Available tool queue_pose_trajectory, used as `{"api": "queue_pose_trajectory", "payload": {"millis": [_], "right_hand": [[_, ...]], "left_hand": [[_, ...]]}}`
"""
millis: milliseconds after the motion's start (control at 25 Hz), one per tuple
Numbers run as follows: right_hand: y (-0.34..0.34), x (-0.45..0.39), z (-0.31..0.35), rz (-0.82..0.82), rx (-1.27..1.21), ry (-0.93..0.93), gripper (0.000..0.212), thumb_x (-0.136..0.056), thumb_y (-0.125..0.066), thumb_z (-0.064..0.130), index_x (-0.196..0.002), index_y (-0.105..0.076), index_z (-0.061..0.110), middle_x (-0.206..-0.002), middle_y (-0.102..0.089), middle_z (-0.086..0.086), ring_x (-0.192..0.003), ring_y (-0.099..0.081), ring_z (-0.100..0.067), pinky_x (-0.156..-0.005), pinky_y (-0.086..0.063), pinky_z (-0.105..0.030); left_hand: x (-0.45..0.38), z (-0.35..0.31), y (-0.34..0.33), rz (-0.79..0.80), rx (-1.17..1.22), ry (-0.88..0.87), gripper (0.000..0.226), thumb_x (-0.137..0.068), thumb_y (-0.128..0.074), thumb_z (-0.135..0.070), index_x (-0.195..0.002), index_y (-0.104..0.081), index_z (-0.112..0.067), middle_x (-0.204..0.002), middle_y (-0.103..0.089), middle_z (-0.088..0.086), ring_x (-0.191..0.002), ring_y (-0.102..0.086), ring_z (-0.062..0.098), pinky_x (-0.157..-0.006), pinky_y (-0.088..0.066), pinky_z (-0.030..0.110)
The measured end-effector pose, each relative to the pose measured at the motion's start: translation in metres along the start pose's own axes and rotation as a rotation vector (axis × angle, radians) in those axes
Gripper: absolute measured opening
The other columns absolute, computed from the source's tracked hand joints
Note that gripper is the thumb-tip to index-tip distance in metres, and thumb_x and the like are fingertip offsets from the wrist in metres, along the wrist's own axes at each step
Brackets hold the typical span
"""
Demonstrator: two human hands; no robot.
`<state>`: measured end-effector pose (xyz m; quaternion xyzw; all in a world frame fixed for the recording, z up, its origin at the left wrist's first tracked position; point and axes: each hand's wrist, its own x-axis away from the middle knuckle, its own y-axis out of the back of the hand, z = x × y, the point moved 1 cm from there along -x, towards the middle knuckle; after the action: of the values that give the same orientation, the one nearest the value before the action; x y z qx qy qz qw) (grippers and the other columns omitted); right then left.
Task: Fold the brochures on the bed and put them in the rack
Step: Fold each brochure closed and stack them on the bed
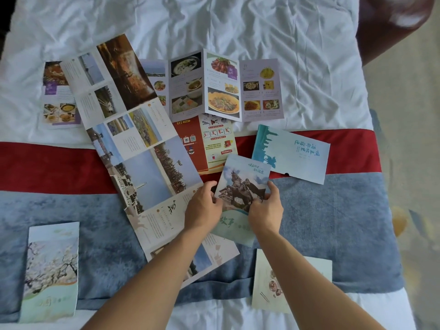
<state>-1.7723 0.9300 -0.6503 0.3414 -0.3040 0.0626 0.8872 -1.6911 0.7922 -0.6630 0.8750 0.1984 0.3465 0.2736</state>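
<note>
Both hands hold a folded brochure with a horse-statue cover (242, 182) in the middle of the bed. My left hand (203, 207) pinches its left edge and my right hand (265, 210) grips its lower right edge. A long unfolded brochure with landscape photos (142, 148) stretches diagonally from upper left down under my left arm. An open food brochure (223, 86) stands partly creased behind. A red-and-yellow leaflet (207, 144) lies beneath them. No rack is in view.
A folded blossom brochure (51, 272) lies at the lower left. A pale food brochure (266, 282) sits at the lower right, under my right arm. A light blue envelope-like brochure (291, 154) lies right of centre. Another food leaflet (58, 94) is at far left. The bed's right edge (385, 210) meets the floor.
</note>
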Motion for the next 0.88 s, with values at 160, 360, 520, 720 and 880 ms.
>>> {"api": "queue_pose_trajectory", "payload": {"millis": [160,360,520,720,880], "right_hand": [[-0.008,0.021,0.016,0.067,0.227,0.187,0.074,-0.086,-0.053,0.008,-0.150,-0.030,0.039,-0.121,-0.048,0.005,-0.098,-0.055,-0.017,-0.075,-0.053,-0.039],[-0.049,0.063,0.033,0.173,0.498,0.384,0.076,-0.089,-0.059,0.015,-0.150,-0.022,0.041,-0.127,-0.043,0.000,-0.081,-0.052,-0.018,-0.055,-0.043,-0.030],[-0.098,0.106,0.043,0.243,0.610,0.523,0.079,-0.087,-0.062,0.017,-0.151,-0.021,0.038,-0.128,-0.044,-0.003,-0.082,-0.053,-0.021,-0.058,-0.044,-0.031],[-0.172,0.180,0.034,0.333,0.663,0.541,0.080,-0.088,-0.064,0.018,-0.154,-0.020,0.035,-0.128,-0.044,-0.007,-0.093,-0.061,-0.028,-0.070,-0.056,-0.041],[-0.233,0.235,0.023,0.401,0.733,0.581,0.081,-0.088,-0.065,0.023,-0.154,-0.019,0.036,-0.136,-0.041,-0.009,-0.100,-0.061,-0.034,-0.075,-0.053,-0.044]], "left_hand": [[0.014,0.006,0.025,-0.020,-0.168,-0.193,0.065,-0.093,-0.061,-0.017,-0.150,-0.032,-0.025,-0.121,-0.057,0.006,-0.101,-0.059,0.023,-0.070,-0.050,0.034],[0.035,0.051,0.073,-0.087,-0.417,-0.227,0.081,-0.096,-0.057,-0.021,-0.158,-0.006,-0.032,-0.116,-0.056,0.007,-0.093,-0.058,0.024,-0.070,-0.051,0.035],[0.055,0.106,0.116,-0.141,-0.422,-0.172,0.080,-0.092,-0.061,-0.022,-0.158,-0.015,-0.032,-0.109,-0.056,0.006,-0.093,-0.058,0.025,-0.072,-0.050,0.037],[0.095,0.191,0.169,-0.195,-0.425,-0.131,0.073,-0.091,-0.062,-0.021,-0.155,-0.027,-0.029,-0.104,-0.059,0.005,-0.087,-0.061,0.025,-0.068,-0.050,0.036],[0.124,0.260,0.209,-0.196,-0.442,-0.048,0.070,-0.094,-0.059,-0.025,-0.155,-0.026,-0.029,-0.105,-0.060,0.006,-0.090,-0.061,0.024,-0.072,-0.053,0.036]]}}
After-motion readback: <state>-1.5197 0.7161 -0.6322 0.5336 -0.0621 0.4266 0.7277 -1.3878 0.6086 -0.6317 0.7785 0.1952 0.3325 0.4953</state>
